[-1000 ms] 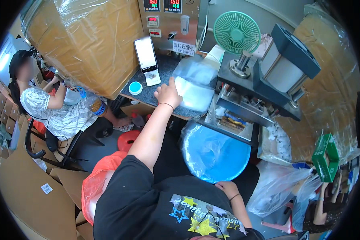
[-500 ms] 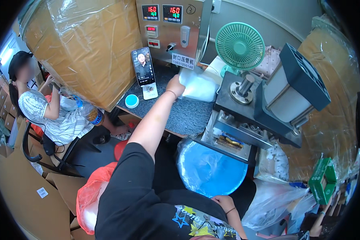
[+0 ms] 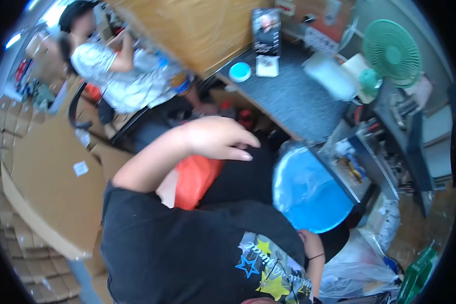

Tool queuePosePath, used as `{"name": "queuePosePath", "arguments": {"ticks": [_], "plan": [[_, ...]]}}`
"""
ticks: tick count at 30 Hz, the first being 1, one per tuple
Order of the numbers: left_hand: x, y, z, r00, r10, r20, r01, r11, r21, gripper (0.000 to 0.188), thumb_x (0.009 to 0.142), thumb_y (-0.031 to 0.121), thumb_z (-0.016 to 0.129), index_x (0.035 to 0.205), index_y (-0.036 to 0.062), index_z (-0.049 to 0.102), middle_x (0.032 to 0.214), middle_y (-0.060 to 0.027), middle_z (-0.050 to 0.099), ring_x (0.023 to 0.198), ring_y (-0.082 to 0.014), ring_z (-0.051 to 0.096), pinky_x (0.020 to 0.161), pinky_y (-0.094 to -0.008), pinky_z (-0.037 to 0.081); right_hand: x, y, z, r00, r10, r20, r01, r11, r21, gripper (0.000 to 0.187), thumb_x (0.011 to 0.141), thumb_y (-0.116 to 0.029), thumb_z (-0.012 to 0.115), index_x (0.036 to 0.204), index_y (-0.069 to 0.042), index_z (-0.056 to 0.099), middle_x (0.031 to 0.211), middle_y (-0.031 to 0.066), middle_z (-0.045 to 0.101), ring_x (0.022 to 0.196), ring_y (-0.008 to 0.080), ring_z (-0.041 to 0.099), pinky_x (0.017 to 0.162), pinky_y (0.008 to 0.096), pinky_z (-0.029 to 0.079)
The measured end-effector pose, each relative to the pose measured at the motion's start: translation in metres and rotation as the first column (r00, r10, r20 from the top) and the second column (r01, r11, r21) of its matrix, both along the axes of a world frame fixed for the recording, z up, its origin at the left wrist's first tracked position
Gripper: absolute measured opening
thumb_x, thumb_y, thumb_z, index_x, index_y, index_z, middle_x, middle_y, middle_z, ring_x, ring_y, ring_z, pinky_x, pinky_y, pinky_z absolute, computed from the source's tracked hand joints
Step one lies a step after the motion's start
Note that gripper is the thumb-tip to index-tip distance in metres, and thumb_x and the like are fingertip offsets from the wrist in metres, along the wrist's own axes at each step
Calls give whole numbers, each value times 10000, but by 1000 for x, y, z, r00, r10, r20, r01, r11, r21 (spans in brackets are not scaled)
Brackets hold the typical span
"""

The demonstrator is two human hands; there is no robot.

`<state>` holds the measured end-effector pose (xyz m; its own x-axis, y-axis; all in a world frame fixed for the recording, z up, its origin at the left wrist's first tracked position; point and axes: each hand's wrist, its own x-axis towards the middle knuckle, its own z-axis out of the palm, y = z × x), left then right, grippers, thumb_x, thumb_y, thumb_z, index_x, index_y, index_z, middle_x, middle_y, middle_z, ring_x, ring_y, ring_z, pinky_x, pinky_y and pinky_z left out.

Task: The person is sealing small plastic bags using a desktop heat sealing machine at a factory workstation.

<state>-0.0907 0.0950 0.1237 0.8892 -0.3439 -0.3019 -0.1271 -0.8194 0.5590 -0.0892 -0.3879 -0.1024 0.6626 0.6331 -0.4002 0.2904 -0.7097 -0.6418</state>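
My left hand [image 3: 215, 138] hangs in the air over my lap, blurred a little, with finger and thumb apart and nothing seen between them. Below it lies an orange-red plastic bag [image 3: 200, 177] beside my leg. My right hand [image 3: 309, 238] rests low by my body, next to a blue basin [image 3: 316, 202] lined with clear plastic; its fingers are mostly hidden. On the grey mat [image 3: 294, 101] of the workbench are a white plastic-wrapped pack [image 3: 329, 76], a phone [image 3: 266, 35] on a stand and a round turquoise-topped tub [image 3: 239, 72].
To the right of the bench stand a metal press machine [image 3: 375, 152] and a green fan [image 3: 391, 53]. A large cardboard box [image 3: 197, 30] rises at the back. At left a person [image 3: 116, 71] sits on a chair, with cardboard cartons [image 3: 55, 177] nearer me.
My left hand has left the white pack on the bench and drawn back over my lap. The view has swung left. My right hand stays low by the basin.
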Motion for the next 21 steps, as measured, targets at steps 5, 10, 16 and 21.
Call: {"name": "queuePosePath", "arguments": {"ticks": [5,10,16,21], "plan": [[-212,36,25,685,724,82,-706,631,321,183,871,100,549,988,32,672,1002,-196,683,957,-370,645,852,-415,519,28,60,62,915,386,114,-380,922,-76,192,887,-188,643,1017,-54,687,977,187,691,933,386,651,801,467,516],[-351,36,-77,387,887,-253,-867,443,227,234,894,158,535,1022,37,688,991,-170,706,982,-316,668,870,-412,517,18,170,76,732,632,253,-660,751,34,172,876,-139,636,1009,-45,690,955,175,682,923,367,649,811,451,518],[-386,-20,-154,88,987,135,-591,-57,805,824,861,658,605,1302,-37,558,1323,-194,541,1196,-338,565,961,-457,468,-16,217,51,578,750,321,-775,628,-71,162,900,-102,590,1011,-27,681,970,179,675,926,364,646,822,451,515],[-390,-50,-191,88,946,311,-657,-180,732,929,799,575,690,1441,-39,419,1330,-147,493,1256,-302,450,1010,-459,376,1,180,25,828,526,195,-555,820,140,248,962,-214,544,1001,-6,674,979,212,675,943,396,635,832,461,508]]}}
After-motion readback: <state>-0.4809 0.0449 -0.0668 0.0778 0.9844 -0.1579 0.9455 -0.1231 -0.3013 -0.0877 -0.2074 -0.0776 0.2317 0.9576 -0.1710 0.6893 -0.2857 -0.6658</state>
